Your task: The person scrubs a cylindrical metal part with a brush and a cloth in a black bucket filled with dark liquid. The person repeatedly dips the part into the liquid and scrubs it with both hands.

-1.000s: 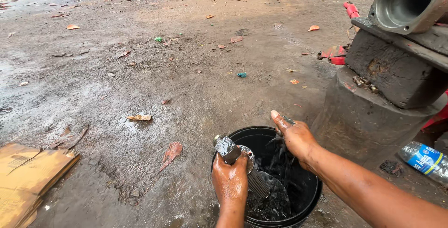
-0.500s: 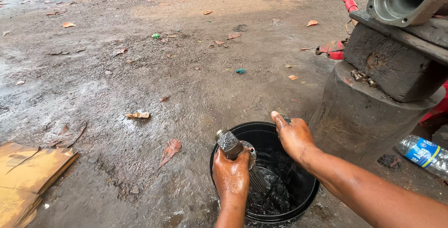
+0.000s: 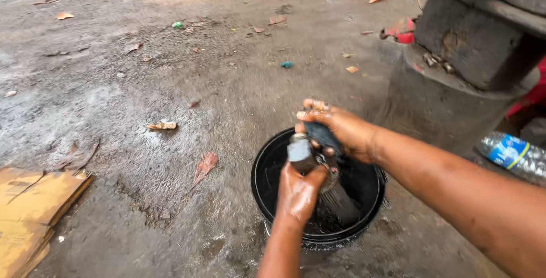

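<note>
Black round plastic bucket below: left hand gripping grey ribbed metal shaft, right hand now pressing dark cloth onto it.

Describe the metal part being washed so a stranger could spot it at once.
Find the black bucket on the wet ground. Over it, the left hand grips a grey ribbed metal shaft, slanting into the bucket. It is the only metal piece there, square-headed on top.
</note>
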